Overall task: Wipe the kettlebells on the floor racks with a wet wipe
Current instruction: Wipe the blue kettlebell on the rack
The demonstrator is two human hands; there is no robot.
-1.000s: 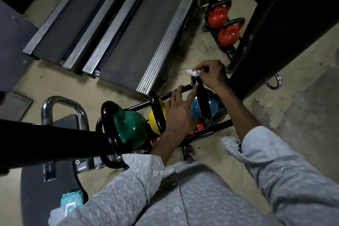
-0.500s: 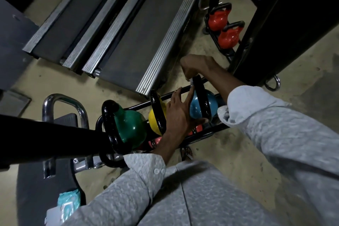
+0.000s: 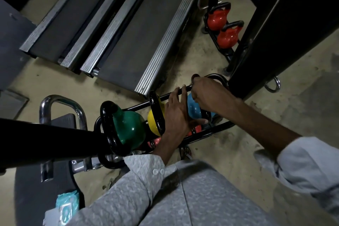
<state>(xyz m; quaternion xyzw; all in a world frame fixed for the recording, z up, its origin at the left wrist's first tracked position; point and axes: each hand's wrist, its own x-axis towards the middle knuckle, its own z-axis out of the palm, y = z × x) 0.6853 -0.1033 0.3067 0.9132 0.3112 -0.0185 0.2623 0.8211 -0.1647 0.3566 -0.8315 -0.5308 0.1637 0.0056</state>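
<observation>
Resting on the blue kettlebell, 3rd along the floor rack, L hand lies flat, fingers straight, thumb spread wide. R hand is curled tight over the top of its handle.

Left grip lies flat, fingers straight; right grip curls, both arms extended.

Pale grey, seemingly quilted buttoned shirt

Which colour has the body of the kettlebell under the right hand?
Blue; the round blue kettlebell body shows best in the head view.
</observation>
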